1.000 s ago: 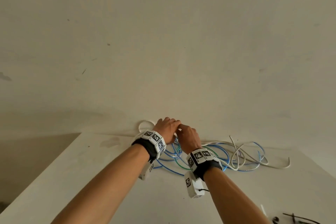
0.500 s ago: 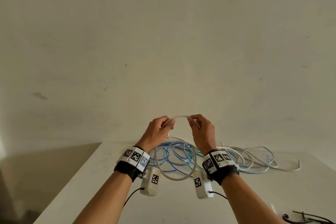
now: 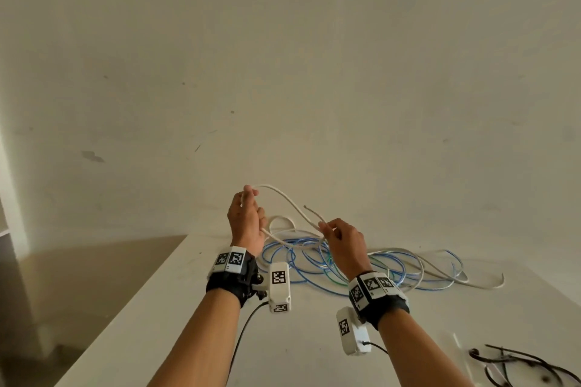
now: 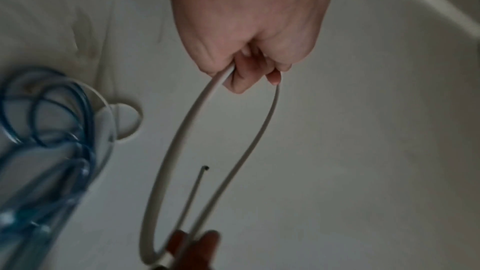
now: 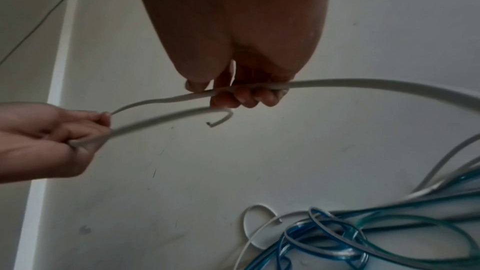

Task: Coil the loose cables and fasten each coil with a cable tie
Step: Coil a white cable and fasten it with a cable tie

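White cable [image 3: 284,203]: now spanning a wider gap than half a second ago, the hands having drawn apart, the left risen and the right dropped toward the table; the short arch between the fingertips is now lying as a long loose loop. Left hand [image 3: 246,221]: pinching the cable at its fingertips, with a second pass of the same cable running under the curled fingers. Right hand [image 3: 344,245]: gripping two strands together in curled fingers, the cut end [image 3: 305,207] sticking up free just beyond them. Remainder of the white cable is trailing down onto the white table [image 3: 176,302], against the wall. Blue cables [image 3: 301,256]: lying in a tangled heap on the table under and behind both hands, mixed with white runs and one green strand; number of separate cables cannot be told. Black cable ties [image 3: 515,364]: lying in a small pile at the near right corner, count unclear. Two hands, two wrist cameras
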A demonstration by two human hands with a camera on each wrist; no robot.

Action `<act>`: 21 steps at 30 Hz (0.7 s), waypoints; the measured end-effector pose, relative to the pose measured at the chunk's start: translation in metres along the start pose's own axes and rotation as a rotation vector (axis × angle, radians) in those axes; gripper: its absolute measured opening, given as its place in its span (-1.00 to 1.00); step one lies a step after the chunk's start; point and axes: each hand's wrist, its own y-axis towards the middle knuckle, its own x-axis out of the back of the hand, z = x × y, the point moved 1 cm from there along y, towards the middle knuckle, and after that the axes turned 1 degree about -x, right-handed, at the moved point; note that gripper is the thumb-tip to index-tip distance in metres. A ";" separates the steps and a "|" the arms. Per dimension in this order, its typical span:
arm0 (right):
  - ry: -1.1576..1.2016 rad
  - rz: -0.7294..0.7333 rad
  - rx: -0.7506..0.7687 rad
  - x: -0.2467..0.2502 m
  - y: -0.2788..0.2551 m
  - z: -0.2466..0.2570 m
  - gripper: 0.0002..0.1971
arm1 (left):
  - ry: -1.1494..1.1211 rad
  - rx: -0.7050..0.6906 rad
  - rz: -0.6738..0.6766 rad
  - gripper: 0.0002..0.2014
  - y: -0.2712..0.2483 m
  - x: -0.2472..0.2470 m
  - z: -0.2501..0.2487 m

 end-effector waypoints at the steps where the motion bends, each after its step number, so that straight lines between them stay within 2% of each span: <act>1: 0.026 -0.018 -0.011 0.001 0.001 0.000 -0.63 | -0.057 0.015 0.011 -0.71 0.000 -0.003 -0.006; 3: 0.053 -0.014 -0.029 0.001 0.003 0.002 -0.62 | -0.124 0.019 0.052 -0.71 0.001 -0.009 -0.015; 6: 0.185 0.088 -0.078 -0.005 0.010 0.004 -0.50 | -0.149 0.020 0.130 -0.72 0.001 -0.011 -0.023; 10: 0.482 0.175 -0.126 -0.013 0.013 0.005 -0.62 | -0.066 0.073 0.246 -0.71 0.002 0.009 -0.019; 12: 0.535 0.161 -0.135 -0.017 0.013 0.002 -0.69 | 0.123 0.086 0.266 -0.71 0.008 0.021 -0.006; 15: 0.475 0.137 -0.143 -0.025 0.011 -0.010 -0.84 | 0.566 0.070 0.231 -0.84 0.023 0.034 0.011; 16: 0.451 0.127 -0.149 -0.026 0.011 -0.014 -0.84 | 0.789 0.061 0.223 -0.65 0.029 0.039 0.017; 17: 0.433 0.115 -0.157 -0.027 0.010 -0.019 -0.81 | 1.046 0.012 0.200 -0.41 0.033 0.043 0.023; 18: 0.426 0.106 -0.166 -0.028 0.011 -0.022 -0.79 | 1.237 -0.151 0.162 -0.28 0.035 0.046 0.030; 19: 0.417 0.100 -0.170 -0.029 0.014 -0.024 -0.78 | 1.310 -0.385 0.137 -0.32 0.033 0.044 0.034; 20: 0.411 0.098 -0.173 -0.030 0.016 -0.025 -0.78 | 1.284 -0.587 0.156 -0.50 0.031 0.039 0.040; 21: 0.405 0.097 -0.173 -0.033 0.017 -0.024 -0.78 | 1.204 -0.666 0.224 -0.71 0.026 0.033 0.046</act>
